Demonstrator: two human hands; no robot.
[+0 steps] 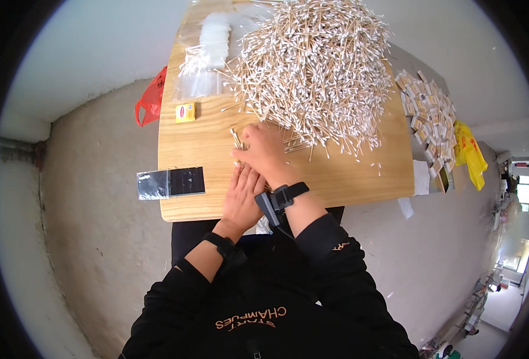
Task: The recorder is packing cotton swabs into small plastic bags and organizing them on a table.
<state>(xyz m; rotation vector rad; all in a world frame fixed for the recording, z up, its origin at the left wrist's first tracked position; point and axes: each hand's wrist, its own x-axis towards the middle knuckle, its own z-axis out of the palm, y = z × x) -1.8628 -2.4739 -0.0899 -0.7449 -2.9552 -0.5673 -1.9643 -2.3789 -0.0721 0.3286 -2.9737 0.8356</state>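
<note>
My right hand (pixel 263 151) is closed near the front of the pile, thumb and fingers pinching a few cotton swabs (pixel 235 139) whose tips stick out to its left. Just below it, touching it, my left hand (pixel 243 194) lies back-up close to the table's near edge. Its fingers curve over what looks like a bundle of swabs; a few stick ends show at its right side, and the palm is hidden. Beyond both hands rises a large heap of loose wooden cotton swabs (pixel 318 72) with white tips.
On the wooden table (pixel 348 179) lie a small yellow box (pixel 185 112), a dark phone-like slab (pixel 186 181) partly in clear plastic, and clear bags (pixel 198 85). A red bag (pixel 152 99) hangs at left. Many small packs (pixel 429 107) and a yellow bag (pixel 469 154) are at right.
</note>
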